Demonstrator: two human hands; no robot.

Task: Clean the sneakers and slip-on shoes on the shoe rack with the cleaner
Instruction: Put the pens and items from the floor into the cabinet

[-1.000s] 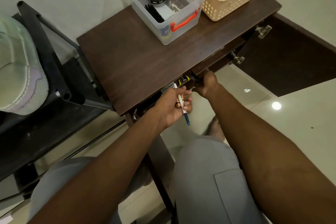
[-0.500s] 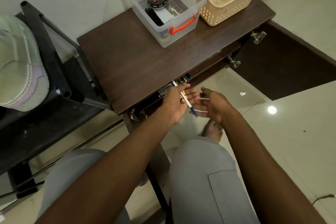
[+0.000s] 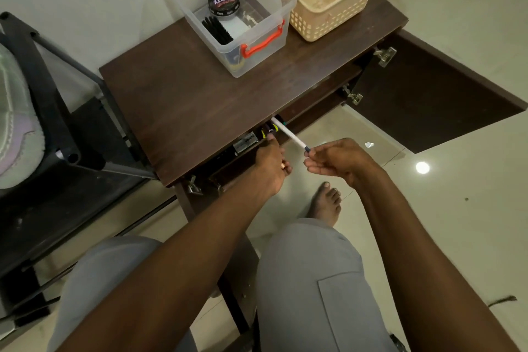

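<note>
A pale sneaker (image 3: 15, 123) lies on the black shoe rack (image 3: 61, 134) at the left edge. On the dark wooden cabinet (image 3: 205, 100) stands a clear box (image 3: 274, 11) holding a round polish tin (image 3: 224, 3) and a black brush (image 3: 217, 30). My right hand (image 3: 340, 160) pinches the dark tip of a white pen (image 3: 288, 134), whose far end points into the open compartment under the cabinet top. My left hand (image 3: 271, 164) reaches into that compartment, thumb by the small items (image 3: 246, 142) there, fingers loosely curled with nothing visible in them.
A beige basket (image 3: 351, 11) with keys and a pink jar sits beside the clear box. The cabinet door (image 3: 428, 94) stands swung open to the right. My knees and a bare foot (image 3: 325, 206) are on the glossy tiled floor below.
The pen has passed from my left hand to my right hand. My left hand has moved back toward the compartment under the cabinet top.
</note>
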